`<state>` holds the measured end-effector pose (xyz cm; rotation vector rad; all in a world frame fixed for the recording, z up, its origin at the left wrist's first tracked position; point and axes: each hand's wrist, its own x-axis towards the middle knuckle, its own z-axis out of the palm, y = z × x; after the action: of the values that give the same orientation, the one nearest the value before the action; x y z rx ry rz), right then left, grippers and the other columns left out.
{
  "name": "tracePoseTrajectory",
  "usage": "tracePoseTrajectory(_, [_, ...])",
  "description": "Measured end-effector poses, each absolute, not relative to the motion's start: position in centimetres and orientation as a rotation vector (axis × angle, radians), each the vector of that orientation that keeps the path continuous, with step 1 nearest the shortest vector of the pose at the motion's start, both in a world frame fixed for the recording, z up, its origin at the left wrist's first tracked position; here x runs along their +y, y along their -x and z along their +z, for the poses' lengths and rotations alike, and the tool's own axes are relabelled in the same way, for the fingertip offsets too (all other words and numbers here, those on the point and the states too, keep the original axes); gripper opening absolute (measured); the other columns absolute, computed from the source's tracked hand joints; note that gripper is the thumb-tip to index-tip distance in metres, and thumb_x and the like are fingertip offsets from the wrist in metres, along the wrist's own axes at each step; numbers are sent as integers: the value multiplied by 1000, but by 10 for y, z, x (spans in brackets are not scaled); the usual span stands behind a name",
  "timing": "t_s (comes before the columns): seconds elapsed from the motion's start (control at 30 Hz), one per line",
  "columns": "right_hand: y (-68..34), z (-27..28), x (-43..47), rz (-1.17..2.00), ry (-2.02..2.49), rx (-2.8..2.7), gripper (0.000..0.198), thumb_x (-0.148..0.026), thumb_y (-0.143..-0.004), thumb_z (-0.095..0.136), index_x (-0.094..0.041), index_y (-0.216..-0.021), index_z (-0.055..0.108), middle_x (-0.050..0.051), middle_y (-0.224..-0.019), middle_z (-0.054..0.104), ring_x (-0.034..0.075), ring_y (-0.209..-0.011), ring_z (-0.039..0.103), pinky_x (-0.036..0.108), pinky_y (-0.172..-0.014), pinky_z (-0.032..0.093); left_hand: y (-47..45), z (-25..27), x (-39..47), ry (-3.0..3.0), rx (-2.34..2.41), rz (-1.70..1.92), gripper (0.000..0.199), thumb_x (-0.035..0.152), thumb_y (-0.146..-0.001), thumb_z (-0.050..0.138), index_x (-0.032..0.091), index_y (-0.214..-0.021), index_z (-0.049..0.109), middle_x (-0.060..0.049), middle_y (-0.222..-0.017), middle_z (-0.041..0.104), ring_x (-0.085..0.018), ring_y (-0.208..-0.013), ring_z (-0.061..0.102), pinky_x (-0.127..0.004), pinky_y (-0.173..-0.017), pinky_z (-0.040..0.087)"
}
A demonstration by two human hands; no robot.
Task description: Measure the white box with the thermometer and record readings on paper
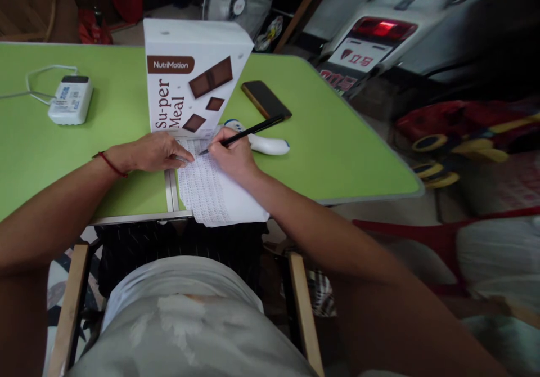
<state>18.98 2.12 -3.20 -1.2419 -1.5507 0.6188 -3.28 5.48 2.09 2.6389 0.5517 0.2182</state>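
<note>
My right hand (234,153) grips a black pen (259,128), its tip at the paper. Beneath it lies a sheet of paper (215,194) with dense rows of handwriting on the left part and a blank area at right. The sheet's near edge hangs past the table edge. My left hand (158,151), wearing a red wrist cord, rests at the paper's upper left. Its index finger reaches onto the writing, and it holds nothing. Just behind both hands stands a white box (185,84) labelled NutriMotion Su-per Meal.
The green table (337,146) carries a dark phone (266,99), a white handheld device (270,144) partly behind my right hand, and a white adapter box (71,101) with a cable at left. Beyond are a fan (239,4) and a scooter (379,34). Chair armrests flank my lap.
</note>
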Motion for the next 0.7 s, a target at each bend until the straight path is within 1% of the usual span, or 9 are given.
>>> tracePoseTrajectory(0.13, [-190,-34,22,603,1244,-1572,22,-13,-71,61,-24,-59,45,-5,-57,44,12,-59,43,29,-57,42,32,21,54,-2629,547,215,29,21,-92,62,22,-116,79,-2,-81,79,-10,-59,58,-23,-67,41])
tracePoseTrajectory(0.3, [-188,-33,21,618,1261,-1523,22,-10,-69,58,-24,-59,44,-6,-57,43,12,-59,43,30,-58,40,33,21,54,-2610,579,197,29,23,-93,63,21,-118,78,-4,-86,80,-11,-60,60,-25,-69,42])
tracePoseTrajectory(0.43, [-188,-34,22,599,1243,-1532,23,-11,-71,59,-24,-60,44,-6,-57,42,12,-58,43,29,-57,40,33,21,54,-2637,552,215,28,20,-93,62,21,-115,79,-3,-85,80,-10,-60,60,-23,-67,41])
tracePoseTrajectory(0.6, [-189,-35,23,594,1227,-1565,23,-12,-70,60,-24,-58,44,-6,-56,44,12,-59,43,29,-59,42,33,21,54,-2628,541,216,28,22,-94,62,21,-117,79,-2,-84,80,-9,-59,60,-22,-66,40])
tracePoseTrajectory(0.7, [-189,-34,22,581,1249,-1540,24,-11,-70,58,-24,-58,43,-6,-55,42,12,-57,41,28,-56,40,34,20,55,-2608,545,227,28,22,-93,63,21,-116,79,-3,-84,80,-10,-60,60,-23,-68,42])
